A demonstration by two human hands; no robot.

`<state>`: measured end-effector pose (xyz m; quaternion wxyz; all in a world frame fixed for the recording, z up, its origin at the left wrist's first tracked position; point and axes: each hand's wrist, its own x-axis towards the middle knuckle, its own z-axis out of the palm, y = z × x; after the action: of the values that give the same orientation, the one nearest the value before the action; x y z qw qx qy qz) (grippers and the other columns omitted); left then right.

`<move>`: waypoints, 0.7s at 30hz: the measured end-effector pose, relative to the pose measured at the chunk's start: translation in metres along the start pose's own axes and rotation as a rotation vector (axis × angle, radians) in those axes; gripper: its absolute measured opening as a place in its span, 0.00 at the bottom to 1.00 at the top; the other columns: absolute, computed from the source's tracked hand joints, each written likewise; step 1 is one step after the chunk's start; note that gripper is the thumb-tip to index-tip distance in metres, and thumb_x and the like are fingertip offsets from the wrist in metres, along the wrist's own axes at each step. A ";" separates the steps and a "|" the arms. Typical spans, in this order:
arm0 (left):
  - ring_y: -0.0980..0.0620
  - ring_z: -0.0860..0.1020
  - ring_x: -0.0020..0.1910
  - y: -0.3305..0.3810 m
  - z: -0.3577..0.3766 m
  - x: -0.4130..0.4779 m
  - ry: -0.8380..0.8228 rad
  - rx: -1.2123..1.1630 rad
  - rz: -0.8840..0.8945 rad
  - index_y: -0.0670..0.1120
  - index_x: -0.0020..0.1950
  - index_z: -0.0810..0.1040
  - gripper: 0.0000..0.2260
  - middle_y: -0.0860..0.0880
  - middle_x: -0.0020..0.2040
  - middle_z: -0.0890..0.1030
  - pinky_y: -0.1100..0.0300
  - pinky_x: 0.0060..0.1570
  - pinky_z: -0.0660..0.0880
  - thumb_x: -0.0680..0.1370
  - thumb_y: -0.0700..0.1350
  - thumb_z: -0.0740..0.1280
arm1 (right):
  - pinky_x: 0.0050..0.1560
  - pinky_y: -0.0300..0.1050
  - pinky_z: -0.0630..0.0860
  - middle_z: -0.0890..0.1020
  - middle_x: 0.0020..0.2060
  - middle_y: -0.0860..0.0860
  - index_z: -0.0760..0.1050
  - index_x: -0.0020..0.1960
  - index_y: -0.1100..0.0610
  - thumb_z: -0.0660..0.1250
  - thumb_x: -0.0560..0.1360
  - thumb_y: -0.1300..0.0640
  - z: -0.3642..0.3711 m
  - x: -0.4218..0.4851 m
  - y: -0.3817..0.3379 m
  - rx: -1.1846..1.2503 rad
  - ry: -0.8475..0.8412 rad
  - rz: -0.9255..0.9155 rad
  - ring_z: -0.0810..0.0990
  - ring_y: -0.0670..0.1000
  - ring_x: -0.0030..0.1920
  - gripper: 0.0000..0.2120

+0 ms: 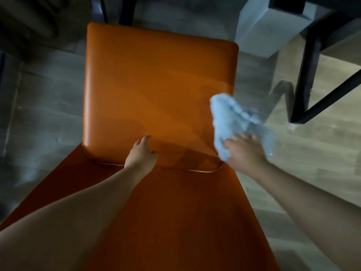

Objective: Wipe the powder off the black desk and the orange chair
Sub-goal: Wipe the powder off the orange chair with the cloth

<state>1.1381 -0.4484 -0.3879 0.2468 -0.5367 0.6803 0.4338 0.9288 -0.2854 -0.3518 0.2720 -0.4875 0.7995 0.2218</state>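
Left hand (141, 153) reaching forward, fingers curled, right hand (245, 151) gripping

The orange chair (156, 90) is viewed from above the backrest. The left hand (141, 153) rests on the seat's rear edge, fingers relaxed. The right hand (244, 151) grips a light-blue cloth (232, 118) at the seat's right edge. Black desk legs (308, 75) stand on the floor to the right.

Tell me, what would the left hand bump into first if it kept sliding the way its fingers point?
Nothing at first: the left hand points across the bare orange seat; past its far edge stand dark legs, depth unclear.
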 end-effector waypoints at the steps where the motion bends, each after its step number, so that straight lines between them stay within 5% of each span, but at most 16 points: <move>1: 0.54 0.74 0.34 0.001 0.000 0.000 0.002 0.001 0.006 0.53 0.75 0.56 0.27 0.46 0.71 0.65 0.63 0.23 0.66 0.78 0.41 0.58 | 0.59 0.49 0.59 0.75 0.57 0.50 0.73 0.57 0.50 0.64 0.73 0.52 0.004 -0.003 -0.019 0.029 -0.024 -0.100 0.69 0.54 0.62 0.13; 6: 0.56 0.73 0.36 0.001 0.005 -0.002 0.016 0.004 0.008 0.52 0.74 0.59 0.26 0.45 0.68 0.69 0.63 0.26 0.67 0.77 0.41 0.60 | 0.64 0.53 0.58 0.72 0.62 0.52 0.74 0.63 0.51 0.59 0.77 0.52 0.031 -0.013 -0.088 0.085 -0.163 -0.318 0.65 0.56 0.65 0.15; 13: 0.56 0.75 0.36 -0.008 0.008 -0.005 0.026 -0.029 -0.006 0.51 0.75 0.59 0.27 0.46 0.70 0.68 0.65 0.24 0.67 0.77 0.39 0.60 | 0.67 0.60 0.53 0.66 0.66 0.51 0.71 0.66 0.47 0.58 0.78 0.50 0.052 -0.001 -0.099 -0.180 -0.230 -0.263 0.60 0.54 0.67 0.17; 21: 0.58 0.72 0.36 -0.029 0.009 0.005 -0.042 0.033 0.017 0.53 0.74 0.59 0.27 0.47 0.71 0.66 0.63 0.27 0.71 0.77 0.41 0.62 | 0.60 0.69 0.63 0.59 0.71 0.58 0.65 0.71 0.51 0.56 0.80 0.56 0.036 0.004 -0.054 -0.306 -0.502 -0.061 0.58 0.64 0.70 0.19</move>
<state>1.1628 -0.4447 -0.4054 0.2661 -0.5174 0.6867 0.4357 0.9841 -0.2891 -0.3863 0.3911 -0.4764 0.6494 0.4453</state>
